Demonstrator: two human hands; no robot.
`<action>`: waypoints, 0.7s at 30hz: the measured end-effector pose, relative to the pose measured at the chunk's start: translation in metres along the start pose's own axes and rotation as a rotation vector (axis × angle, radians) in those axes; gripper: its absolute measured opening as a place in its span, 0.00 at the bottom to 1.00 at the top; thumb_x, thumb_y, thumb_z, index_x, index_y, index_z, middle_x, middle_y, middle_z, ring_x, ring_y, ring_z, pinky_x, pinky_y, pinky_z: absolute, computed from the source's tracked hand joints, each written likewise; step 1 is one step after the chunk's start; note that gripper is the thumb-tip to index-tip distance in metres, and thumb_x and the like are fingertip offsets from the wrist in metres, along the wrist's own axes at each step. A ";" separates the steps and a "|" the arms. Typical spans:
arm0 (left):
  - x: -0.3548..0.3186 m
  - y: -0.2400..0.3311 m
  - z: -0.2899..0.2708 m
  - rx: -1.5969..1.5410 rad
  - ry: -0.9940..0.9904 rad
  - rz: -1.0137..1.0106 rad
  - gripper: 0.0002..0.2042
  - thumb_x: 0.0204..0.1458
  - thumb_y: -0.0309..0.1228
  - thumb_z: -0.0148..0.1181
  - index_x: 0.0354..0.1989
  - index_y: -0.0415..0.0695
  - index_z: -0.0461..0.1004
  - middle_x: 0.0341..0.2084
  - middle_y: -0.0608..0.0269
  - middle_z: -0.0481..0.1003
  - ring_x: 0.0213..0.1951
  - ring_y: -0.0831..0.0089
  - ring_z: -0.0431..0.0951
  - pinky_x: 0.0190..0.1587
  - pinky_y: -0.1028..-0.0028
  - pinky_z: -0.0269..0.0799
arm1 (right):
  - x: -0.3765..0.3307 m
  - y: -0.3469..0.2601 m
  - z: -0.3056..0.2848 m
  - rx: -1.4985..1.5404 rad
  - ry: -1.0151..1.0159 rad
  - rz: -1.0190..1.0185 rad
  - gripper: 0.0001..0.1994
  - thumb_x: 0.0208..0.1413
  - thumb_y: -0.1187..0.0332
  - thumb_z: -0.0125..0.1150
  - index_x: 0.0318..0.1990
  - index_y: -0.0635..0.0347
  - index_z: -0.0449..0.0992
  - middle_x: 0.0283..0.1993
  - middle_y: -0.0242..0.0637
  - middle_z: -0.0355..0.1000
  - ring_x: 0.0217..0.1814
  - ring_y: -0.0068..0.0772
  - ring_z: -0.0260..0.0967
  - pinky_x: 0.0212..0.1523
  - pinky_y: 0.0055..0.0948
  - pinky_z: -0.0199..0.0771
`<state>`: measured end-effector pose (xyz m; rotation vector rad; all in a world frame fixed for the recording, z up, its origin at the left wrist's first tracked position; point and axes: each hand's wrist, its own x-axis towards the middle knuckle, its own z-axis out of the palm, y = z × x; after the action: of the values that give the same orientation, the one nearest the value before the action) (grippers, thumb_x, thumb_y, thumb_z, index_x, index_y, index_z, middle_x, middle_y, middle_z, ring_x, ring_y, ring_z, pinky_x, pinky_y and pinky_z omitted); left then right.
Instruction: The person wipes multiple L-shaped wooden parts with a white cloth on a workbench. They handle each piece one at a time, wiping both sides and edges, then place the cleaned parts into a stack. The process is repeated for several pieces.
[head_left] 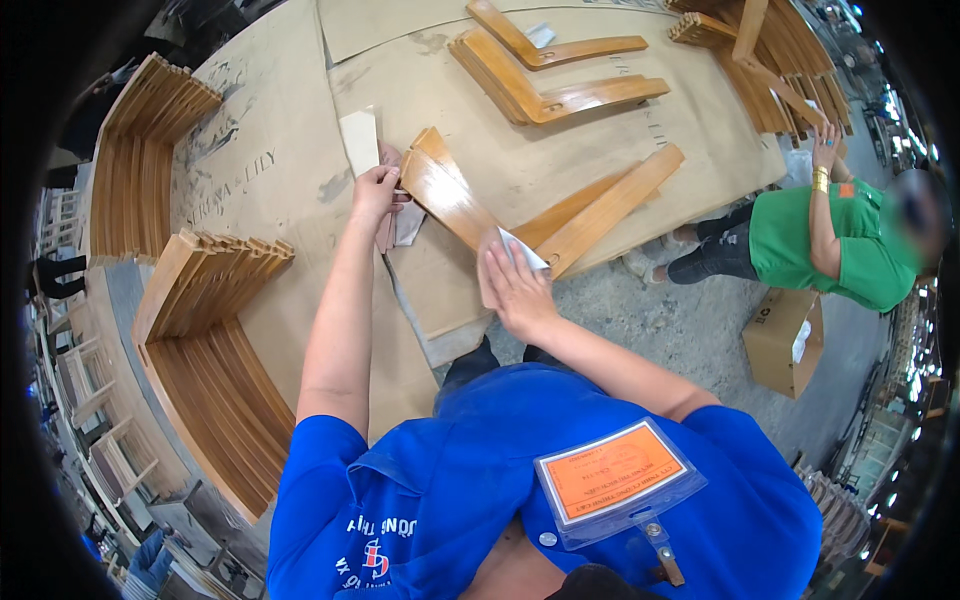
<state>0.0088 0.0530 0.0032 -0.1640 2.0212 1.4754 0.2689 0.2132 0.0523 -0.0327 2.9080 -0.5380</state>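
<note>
A stack of curved brown wooden chair parts (215, 330) is seen at the far left. The bent glossy wooden chair leg (520, 215), lying on the cardboard-covered table (280, 170), is gripped at its upper end by the left hand (375, 190), fingers curled closed. A white folded sanding sheet (522, 250) is pressed onto it by the right hand (515, 285), fingers flat and spread. A person in green (835, 245) is seen at the far right.

The bent chair part (450, 195) under the hands is wood — brown, smooth and shiny, with light gleaming on it. The small pad (522, 250) under the right hand (515, 290) looks like pale paper, dull and a bit rough. The big sheets (290, 160) on the floor are plain cardboard, matt and scuffed. The floor (690, 320) is grey concrete — rough and dusty.
</note>
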 end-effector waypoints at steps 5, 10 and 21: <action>0.007 -0.007 0.007 0.076 0.122 0.069 0.12 0.61 0.35 0.50 0.40 0.39 0.74 0.26 0.61 0.78 0.21 0.72 0.79 0.19 0.75 0.71 | 0.022 -0.001 0.022 -0.071 -0.023 -0.165 0.32 0.57 0.67 0.42 0.71 0.58 0.45 0.76 0.38 0.38 0.78 0.45 0.32 0.71 0.50 0.37; 0.009 -0.016 0.010 0.217 0.234 0.126 0.14 0.60 0.37 0.51 0.38 0.38 0.76 0.22 0.59 0.77 0.20 0.75 0.78 0.18 0.76 0.70 | -0.025 0.077 -0.005 -0.213 -0.029 -0.305 0.29 0.58 0.67 0.40 0.69 0.57 0.50 0.73 0.38 0.47 0.74 0.44 0.43 0.68 0.51 0.46; -0.087 0.017 0.133 0.835 0.576 0.952 0.22 0.50 0.33 0.58 0.54 0.39 0.67 0.50 0.44 0.68 0.53 0.49 0.66 0.54 0.59 0.64 | -0.035 0.181 -0.038 -0.138 0.312 -0.215 0.24 0.62 0.64 0.37 0.67 0.53 0.56 0.69 0.40 0.56 0.71 0.49 0.50 0.62 0.52 0.54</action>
<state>0.1249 0.1558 0.0406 0.9292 3.2648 0.9105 0.2983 0.3978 0.0286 -0.3099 3.2653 -0.4045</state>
